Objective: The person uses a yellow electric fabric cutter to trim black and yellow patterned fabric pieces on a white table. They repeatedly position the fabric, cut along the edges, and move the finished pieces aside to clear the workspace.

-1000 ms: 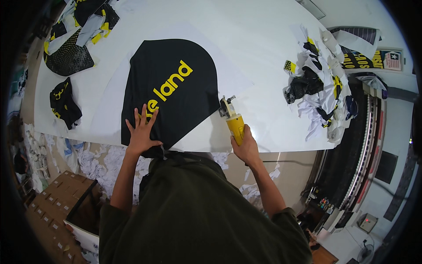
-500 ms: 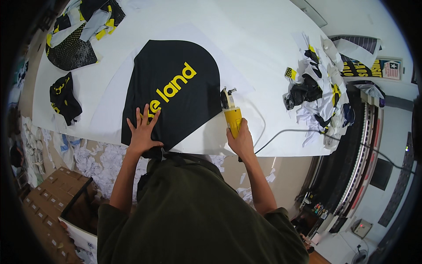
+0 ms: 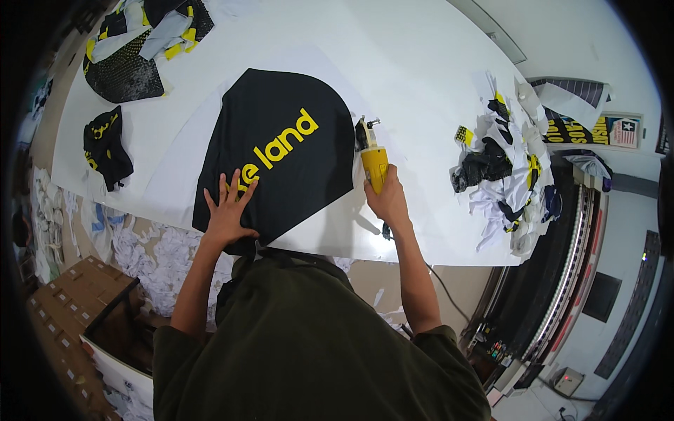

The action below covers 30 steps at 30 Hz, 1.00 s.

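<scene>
A large black fabric panel (image 3: pixel 302 189) with yellow lettering lies flat on the white table, curved along its far right side. My left hand (image 3: pixel 228 214) presses on the panel's near left part, fingers spread and open. In my right hand (image 3: pixel 388 200) is a yellow electric fabric cutter (image 3: pixel 375 168), gripped round its body. The cutter's head (image 3: pixel 364 133) is right at the panel's right edge; whether the blade touches the cloth I cannot tell. A pale sheet (image 3: pixel 186 137) shows beneath and beside the panel.
Black, white and yellow scraps pile up at the table's right (image 3: pixel 505 168) and far left (image 3: pixel 133 52). A smaller black piece (image 3: pixel 107 147) lies on the left. The cutter's cord (image 3: pixel 449 291) hangs past the near edge. Cardboard boxes (image 3: pixel 70 302) and paper waste (image 3: pixel 175 270) are below left.
My right hand has moved the cutter farther away along the panel's right edge. The cord, earlier stretched across to the right, now hangs down beside my right arm. My left hand stays on the panel.
</scene>
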{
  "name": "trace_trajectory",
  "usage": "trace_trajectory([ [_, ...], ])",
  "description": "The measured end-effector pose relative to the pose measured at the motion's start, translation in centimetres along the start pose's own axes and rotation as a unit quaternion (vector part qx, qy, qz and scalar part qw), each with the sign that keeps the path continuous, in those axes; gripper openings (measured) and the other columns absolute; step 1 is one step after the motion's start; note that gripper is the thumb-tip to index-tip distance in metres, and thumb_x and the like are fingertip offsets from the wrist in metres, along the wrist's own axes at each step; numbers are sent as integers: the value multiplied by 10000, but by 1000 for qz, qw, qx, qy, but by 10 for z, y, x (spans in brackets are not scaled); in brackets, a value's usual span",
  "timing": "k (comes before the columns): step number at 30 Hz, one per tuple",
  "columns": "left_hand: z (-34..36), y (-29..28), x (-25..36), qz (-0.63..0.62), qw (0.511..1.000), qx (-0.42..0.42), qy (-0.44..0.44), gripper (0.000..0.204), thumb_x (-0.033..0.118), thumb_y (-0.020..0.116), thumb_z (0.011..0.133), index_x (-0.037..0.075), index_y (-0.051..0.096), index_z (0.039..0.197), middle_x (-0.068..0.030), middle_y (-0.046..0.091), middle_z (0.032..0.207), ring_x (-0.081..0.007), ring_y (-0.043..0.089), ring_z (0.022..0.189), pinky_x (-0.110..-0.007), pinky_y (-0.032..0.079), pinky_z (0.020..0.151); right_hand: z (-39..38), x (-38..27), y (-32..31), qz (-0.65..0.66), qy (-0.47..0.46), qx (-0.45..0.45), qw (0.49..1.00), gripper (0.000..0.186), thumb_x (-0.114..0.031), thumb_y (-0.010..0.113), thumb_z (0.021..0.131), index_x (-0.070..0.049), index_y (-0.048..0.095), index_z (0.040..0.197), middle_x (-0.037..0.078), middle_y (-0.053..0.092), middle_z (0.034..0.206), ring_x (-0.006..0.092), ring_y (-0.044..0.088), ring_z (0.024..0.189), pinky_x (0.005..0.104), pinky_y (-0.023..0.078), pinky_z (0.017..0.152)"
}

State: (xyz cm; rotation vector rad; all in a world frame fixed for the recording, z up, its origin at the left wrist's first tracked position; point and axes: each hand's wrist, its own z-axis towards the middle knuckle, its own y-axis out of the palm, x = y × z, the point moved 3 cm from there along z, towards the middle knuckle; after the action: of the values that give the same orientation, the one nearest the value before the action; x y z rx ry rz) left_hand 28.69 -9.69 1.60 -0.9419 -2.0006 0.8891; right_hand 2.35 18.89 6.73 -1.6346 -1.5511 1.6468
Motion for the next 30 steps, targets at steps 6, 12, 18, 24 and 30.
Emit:
trace_trajectory([
  [6, -2, 0, 1, -6, 1000, 5, 0, 1428, 462, 1001, 466, 372, 220, 1658, -113, -15, 1758, -445, -30, 1600, -816, 13, 1155, 35, 3, -10, -10, -40, -20, 999, 537, -239, 707, 915, 28, 388, 1254, 359, 643, 1063, 538, 661, 967, 567, 548, 831],
  [12, -1, -2, 2, -19, 1000, 14, 2, 1418, 416, 1013, 457, 369, 251, 1651, -109, 6, 1759, -442, -22, 1601, -812, 15, 1158, 70, 5, -20, -25, -86, -30, 996, 545, -231, 723, 908, 54, 404, 1246, 388, 670, 1003, 552, 676, 940, 553, 560, 810],
  [18, -4, -6, 5, -31, 999, 15, -8, 1417, 387, 1014, 442, 381, 267, 1646, -96, 27, 1760, -421, -10, 1607, -798, 15, 1171, 102, -3, -33, -38, -105, -70, 991, 521, -237, 725, 895, 12, 414, 1229, 352, 666, 1078, 527, 666, 1010, 549, 554, 852],
  [24, -4, -4, 3, -33, 999, 15, -9, 1432, 389, 1013, 426, 396, 262, 1645, -93, 34, 1759, -420, -2, 1607, -795, 20, 1177, 136, -10, -38, -50, -139, -102, 984, 510, -240, 718, 886, -7, 407, 1217, 328, 667, 1093, 518, 666, 1017, 544, 554, 852],
  [30, -2, -8, 5, -23, 1000, 10, -17, 1441, 398, 1009, 415, 403, 258, 1644, -90, 49, 1758, -411, 9, 1608, -792, 26, 1181, 167, -22, -43, -64, -164, -123, 977, 513, -244, 718, 881, -11, 406, 1216, 330, 665, 1091, 521, 664, 1020, 544, 551, 855],
])
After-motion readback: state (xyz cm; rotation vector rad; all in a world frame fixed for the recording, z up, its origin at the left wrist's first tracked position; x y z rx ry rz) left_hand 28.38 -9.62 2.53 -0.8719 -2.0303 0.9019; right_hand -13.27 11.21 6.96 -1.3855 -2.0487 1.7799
